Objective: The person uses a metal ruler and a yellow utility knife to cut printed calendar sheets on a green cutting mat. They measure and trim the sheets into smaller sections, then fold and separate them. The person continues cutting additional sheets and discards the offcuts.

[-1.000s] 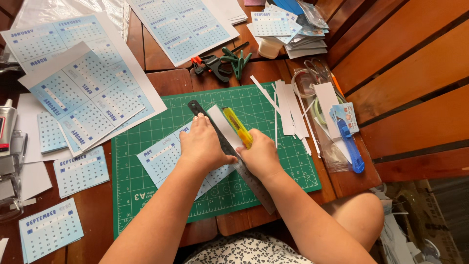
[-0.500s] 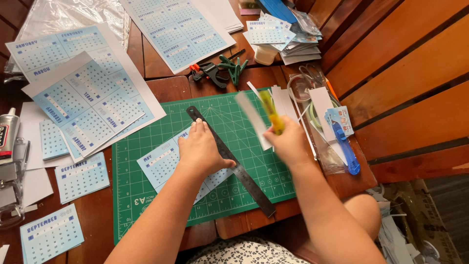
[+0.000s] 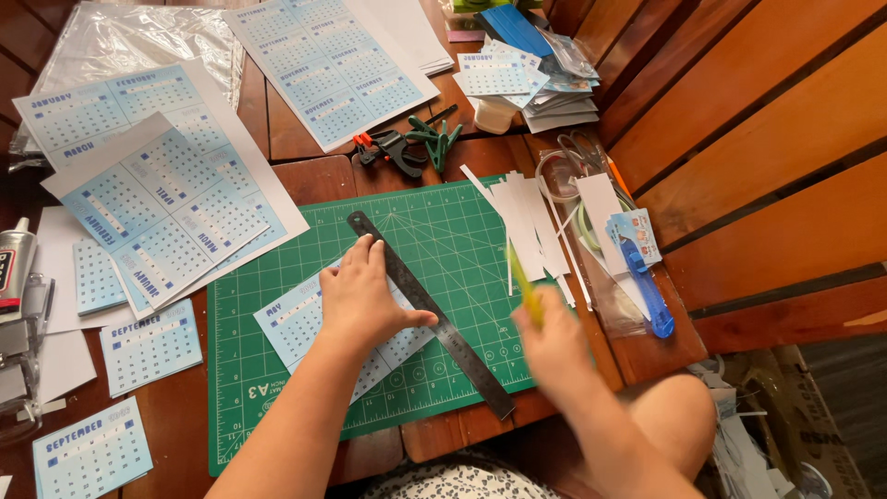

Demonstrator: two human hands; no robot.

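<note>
We look down on a dark wooden slatted table (image 3: 305, 180) with a slatted wooden bench back (image 3: 758, 139) running along its 3 o'clock side. A green cutting mat (image 3: 462, 236) lies at the centre. On it sits a small blue calendar sheet (image 3: 296, 319), and a dark metal ruler (image 3: 434, 314) crosses it on a slant from 11 o'clock to 5 o'clock. The left hand (image 3: 365, 300) lies flat and spread, pressing down on the sheet with its fingertips against the ruler. The right hand (image 3: 554, 346), blurred, is closed around a yellow-green cutter (image 3: 525, 286), lifted just off the ruler at its 3 o'clock side. White paper strips (image 3: 527, 226) lie at the mat's 2 o'clock edge, with a blue-handled tool (image 3: 647, 286) beyond them. Clamps (image 3: 407, 148) rest at 12 o'clock, larger calendar sheets (image 3: 148, 199) spread at 10 o'clock, and a glue tube (image 3: 14, 268) lies at 9 o'clock.
</note>
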